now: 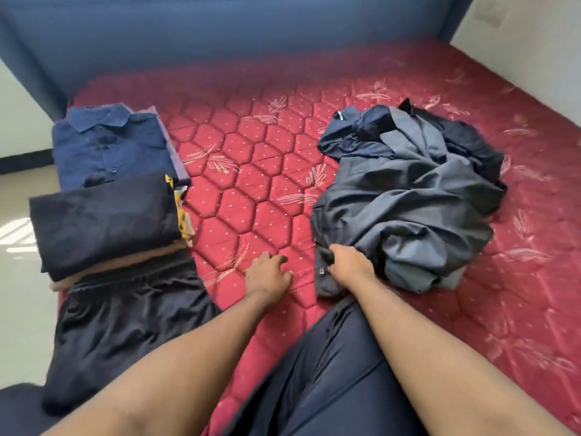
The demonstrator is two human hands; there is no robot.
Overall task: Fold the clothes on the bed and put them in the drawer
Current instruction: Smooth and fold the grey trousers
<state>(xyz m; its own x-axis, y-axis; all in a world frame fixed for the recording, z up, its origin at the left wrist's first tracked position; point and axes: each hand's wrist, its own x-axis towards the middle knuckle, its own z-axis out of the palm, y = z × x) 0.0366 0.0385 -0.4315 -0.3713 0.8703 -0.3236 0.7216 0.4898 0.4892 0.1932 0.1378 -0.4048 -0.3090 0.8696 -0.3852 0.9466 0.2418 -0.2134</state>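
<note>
A crumpled heap of grey and dark clothes [412, 196] lies on the right half of the red quilted mattress [251, 171]. My right hand [350, 265] grips the near edge of the grey garment at the heap's front. My left hand [270, 275] rests on the bare mattress just left of it, fingers loosely bent, holding nothing. On the left side sit folded pieces: a navy collared shirt [110, 146] at the back, a dark folded garment [103, 221] on a small stack in front of it, and black shorts [125, 319] nearest me.
A blue padded headboard [251, 42] runs along the far side. The mattress's left edge drops to a pale tiled floor [22, 262]. A white wall [534, 58] stands at the right. My dark-clothed leg [330, 372] lies on the mattress between my arms.
</note>
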